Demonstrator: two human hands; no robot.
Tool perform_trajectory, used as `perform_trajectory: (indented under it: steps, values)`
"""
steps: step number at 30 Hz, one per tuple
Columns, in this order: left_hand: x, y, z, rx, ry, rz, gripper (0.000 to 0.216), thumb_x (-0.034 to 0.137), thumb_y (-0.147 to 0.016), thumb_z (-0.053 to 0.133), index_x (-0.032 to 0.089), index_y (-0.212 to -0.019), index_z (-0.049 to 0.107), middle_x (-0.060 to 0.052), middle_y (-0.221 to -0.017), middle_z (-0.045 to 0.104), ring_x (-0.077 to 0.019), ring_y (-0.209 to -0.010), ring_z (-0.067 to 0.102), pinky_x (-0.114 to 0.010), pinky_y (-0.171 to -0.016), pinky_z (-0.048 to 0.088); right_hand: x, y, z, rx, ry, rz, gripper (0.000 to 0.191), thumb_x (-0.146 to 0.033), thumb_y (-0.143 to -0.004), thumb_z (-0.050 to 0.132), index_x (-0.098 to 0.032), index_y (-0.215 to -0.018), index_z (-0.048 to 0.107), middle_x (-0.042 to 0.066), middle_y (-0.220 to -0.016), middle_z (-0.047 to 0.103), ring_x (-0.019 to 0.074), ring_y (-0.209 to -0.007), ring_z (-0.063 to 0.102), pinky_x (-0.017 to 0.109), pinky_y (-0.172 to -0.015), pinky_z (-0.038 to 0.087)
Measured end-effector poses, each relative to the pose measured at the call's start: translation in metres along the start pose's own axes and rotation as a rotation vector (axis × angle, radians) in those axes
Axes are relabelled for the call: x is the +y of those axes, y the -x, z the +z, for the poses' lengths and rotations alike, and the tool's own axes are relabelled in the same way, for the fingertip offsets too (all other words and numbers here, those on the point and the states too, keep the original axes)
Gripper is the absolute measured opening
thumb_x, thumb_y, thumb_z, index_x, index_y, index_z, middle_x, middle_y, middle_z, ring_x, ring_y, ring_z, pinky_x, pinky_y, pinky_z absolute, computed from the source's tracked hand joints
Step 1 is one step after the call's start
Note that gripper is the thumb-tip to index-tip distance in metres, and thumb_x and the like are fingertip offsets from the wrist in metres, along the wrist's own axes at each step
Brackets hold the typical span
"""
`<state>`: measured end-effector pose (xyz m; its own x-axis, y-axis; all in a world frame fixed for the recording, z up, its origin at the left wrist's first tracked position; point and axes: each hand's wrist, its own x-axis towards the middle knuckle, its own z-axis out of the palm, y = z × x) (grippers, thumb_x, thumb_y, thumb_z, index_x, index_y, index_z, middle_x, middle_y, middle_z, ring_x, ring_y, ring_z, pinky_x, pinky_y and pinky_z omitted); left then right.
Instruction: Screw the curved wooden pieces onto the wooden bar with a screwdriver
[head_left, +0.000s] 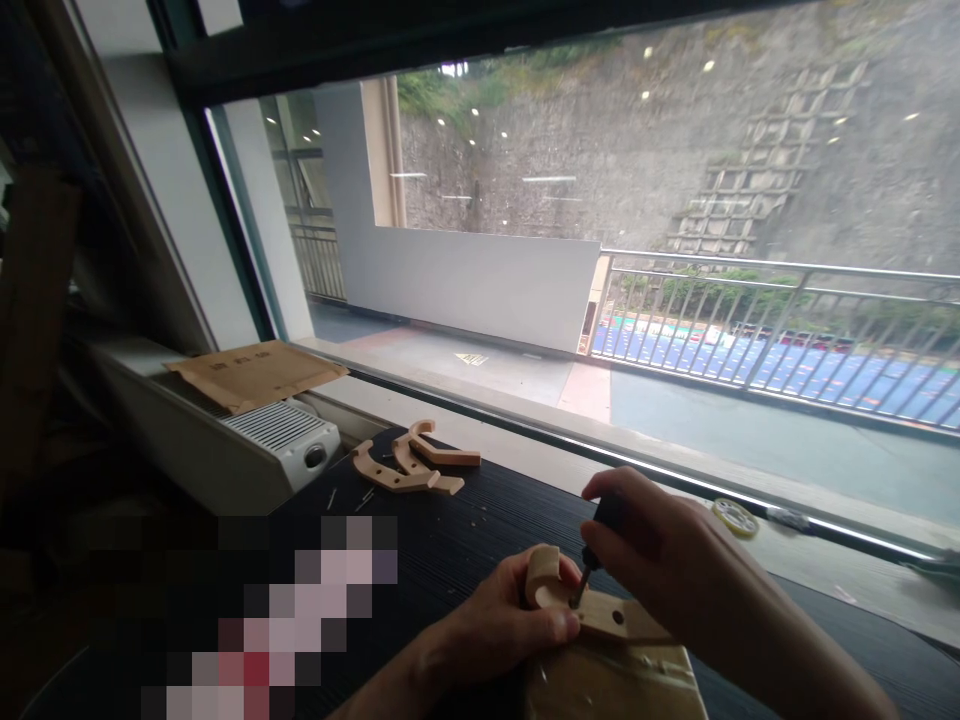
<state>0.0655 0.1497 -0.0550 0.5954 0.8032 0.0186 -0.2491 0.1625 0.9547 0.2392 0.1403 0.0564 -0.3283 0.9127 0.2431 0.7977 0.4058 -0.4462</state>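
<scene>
My left hand [499, 615] is closed around the curved end of a pale wooden hook [600, 615], its thumb pressed along the near side. The hook has a dark round hole and lies over a tan block [619, 685] with a shiny, film-like surface. My right hand [660, 530] grips the dark handle of a screwdriver [588, 578] from above. Its shaft points down, and the tip meets the hook close to my left thumb. Whether a screw sits under the tip I cannot make out. My right wrist covers the hook's far end.
More wooden hooks [405, 478] lie on the black table [450, 545], with small screws [366, 497] nearby. Along the window sill is a yellow tape roll [735, 518]. A brown envelope [262, 372] rests on a white heater [300, 450]. Pixelation hides part of the lower left.
</scene>
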Motion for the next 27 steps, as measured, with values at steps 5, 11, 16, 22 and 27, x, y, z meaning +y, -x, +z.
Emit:
perform_trajectory:
  steps: [5,11,16,22,27]
  values:
    - [-0.0017,0.0,0.0002,0.027,0.002,-0.027,0.031,0.023,-0.07,0.07,0.013,-0.096,0.054,0.004,-0.073,0.045,-0.0075,-0.064,0.036,-0.022,-0.062,0.03,0.0022,0.0007,-0.0035,-0.022,-0.044,-0.027,0.01,-0.034,-0.087,0.048,-0.026,-0.085,0.054,-0.006,-0.061,0.054,0.0109,-0.052,0.045,0.023,-0.049,0.032]
    - [-0.0024,-0.0011,0.0002,0.035,0.027,-0.018,0.031,0.022,-0.069,0.071,0.016,-0.094,0.054,0.003,-0.075,0.046,-0.008,-0.066,0.038,-0.023,-0.063,0.031,0.0017,-0.0048,-0.0013,0.008,0.007,0.013,0.023,-0.042,-0.09,0.043,-0.023,-0.08,0.05,-0.004,-0.057,0.053,0.0127,-0.052,0.043,0.025,-0.049,0.029]
    - [-0.0005,-0.0005,-0.0002,-0.006,0.044,-0.021,0.03,0.022,-0.07,0.071,0.015,-0.092,0.054,0.005,-0.069,0.044,-0.0064,-0.061,0.034,-0.021,-0.06,0.029,-0.0002,0.0009,-0.0024,-0.005,-0.002,-0.024,0.011,-0.035,-0.084,0.052,-0.026,-0.091,0.056,-0.006,-0.057,0.052,0.0115,-0.05,0.043,0.023,-0.047,0.029]
    - [-0.0036,-0.0007,-0.0011,0.014,0.043,-0.021,0.03,0.023,-0.069,0.072,0.016,-0.092,0.053,0.004,-0.073,0.045,-0.0071,-0.063,0.036,-0.021,-0.061,0.029,0.0004,0.0029,-0.0065,-0.047,-0.051,-0.022,0.009,-0.032,-0.086,0.05,-0.025,-0.085,0.055,-0.005,-0.062,0.057,0.0111,-0.053,0.046,0.023,-0.049,0.034]
    - [-0.0056,-0.0012,-0.0017,0.026,0.002,-0.014,0.03,0.024,-0.07,0.071,0.017,-0.094,0.054,0.003,-0.076,0.046,-0.0082,-0.066,0.037,-0.023,-0.064,0.031,0.0027,-0.0012,-0.0049,-0.028,-0.021,0.012,0.019,-0.04,-0.089,0.044,-0.024,-0.082,0.051,-0.005,-0.059,0.054,0.0122,-0.052,0.045,0.025,-0.049,0.032]
